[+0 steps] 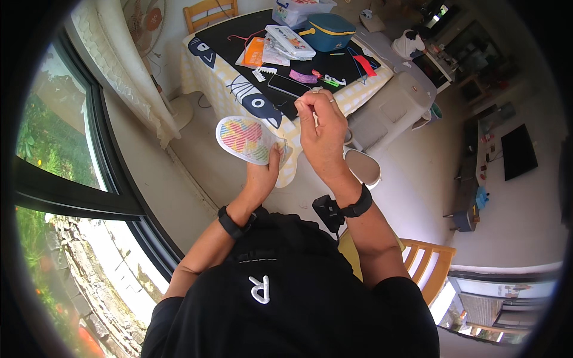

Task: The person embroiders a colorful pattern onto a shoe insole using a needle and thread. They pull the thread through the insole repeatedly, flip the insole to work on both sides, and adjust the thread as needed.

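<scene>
My left hand point(264, 168) grips a white-edged insole point(241, 136) by one end, thumb on top. Colourful stitching in red, yellow and green covers its upper face. To the right and higher up, my right hand point(323, 123) is raised near the table's corner, thumb pinched against the bent index finger. Whatever thin thing may be between those fingertips is too small to make out. Rings show on the right hand's fingers. Just beyond it a dark smartphone point(286, 85) lies on the table point(233, 40).
On the table are a blue lidded basket point(329, 33), a plastic bin point(297, 12), a white box point(291, 40), purple fabric point(303, 77) and a green clip point(330, 81). A grey sofa point(394, 112) stands right; beyond it is another person point(408, 44). A window point(67, 121) is left.
</scene>
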A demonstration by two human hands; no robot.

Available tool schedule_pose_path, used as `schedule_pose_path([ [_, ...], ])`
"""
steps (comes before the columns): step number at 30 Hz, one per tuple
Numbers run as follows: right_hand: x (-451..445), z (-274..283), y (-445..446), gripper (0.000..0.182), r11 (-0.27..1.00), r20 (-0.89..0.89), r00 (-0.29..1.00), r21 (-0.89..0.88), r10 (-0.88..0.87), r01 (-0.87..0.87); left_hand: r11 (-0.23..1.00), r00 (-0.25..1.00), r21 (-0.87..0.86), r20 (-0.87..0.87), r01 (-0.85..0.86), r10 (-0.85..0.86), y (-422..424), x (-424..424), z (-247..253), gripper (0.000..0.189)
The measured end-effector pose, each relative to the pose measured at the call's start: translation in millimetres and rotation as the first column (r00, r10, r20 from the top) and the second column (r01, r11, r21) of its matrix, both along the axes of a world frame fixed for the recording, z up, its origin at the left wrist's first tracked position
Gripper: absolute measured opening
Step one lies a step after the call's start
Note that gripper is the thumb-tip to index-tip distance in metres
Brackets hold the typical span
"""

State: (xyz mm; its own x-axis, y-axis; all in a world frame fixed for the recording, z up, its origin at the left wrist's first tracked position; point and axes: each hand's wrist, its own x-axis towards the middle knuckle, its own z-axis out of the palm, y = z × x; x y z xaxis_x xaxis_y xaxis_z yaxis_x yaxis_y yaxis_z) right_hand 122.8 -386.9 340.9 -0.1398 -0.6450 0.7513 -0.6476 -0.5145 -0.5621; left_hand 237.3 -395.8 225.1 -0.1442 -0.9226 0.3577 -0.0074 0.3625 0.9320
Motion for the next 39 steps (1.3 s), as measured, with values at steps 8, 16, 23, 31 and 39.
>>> schedule_pose_path([
  [8, 3.2, -57.7, 23.1, 0.008, 0.949, 0.138, 0.99, 0.31, 0.008, -0.051, 0.987, 0.99, 0.111, -0.097, 0.113, -0.102, 4.5, 4.0, 25.0, 0.023],
  [16, 2.4, -69.8, 16.5, 0.004, 0.958, 0.09, 0.995, 0.285, -0.047, 0.02, 0.984, 0.993, 0.137, 0.01, 0.118, -0.12, 8.1, 1.5, 14.8, 0.024],
  [23, 9.4, -82.9, 11.8, 0.014, 0.932, -0.172, 0.975, 0.308, -0.143, 0.191, 0.991, 0.995, 0.117, 0.078, 0.06, -0.07, 6.8, -4.3, 11.8, 0.022],
  [31, -7.2, 1.7, -9.2, 0.004, 0.998, -0.046, 0.999, 0.056, -0.015, 0.017, 0.986, 0.98, 0.078, 0.119, 0.149, -0.157, -6.3, 0.1, -27.3, 0.031],
  [39, -13.7, -5.2, 32.5, 0.014, 0.892, 0.067, 0.984, 0.416, 0.162, -0.175, 0.589, 0.701, 0.528, -0.707, 0.612, -0.093, -16.5, 33.8, 68.9, 0.033],
])
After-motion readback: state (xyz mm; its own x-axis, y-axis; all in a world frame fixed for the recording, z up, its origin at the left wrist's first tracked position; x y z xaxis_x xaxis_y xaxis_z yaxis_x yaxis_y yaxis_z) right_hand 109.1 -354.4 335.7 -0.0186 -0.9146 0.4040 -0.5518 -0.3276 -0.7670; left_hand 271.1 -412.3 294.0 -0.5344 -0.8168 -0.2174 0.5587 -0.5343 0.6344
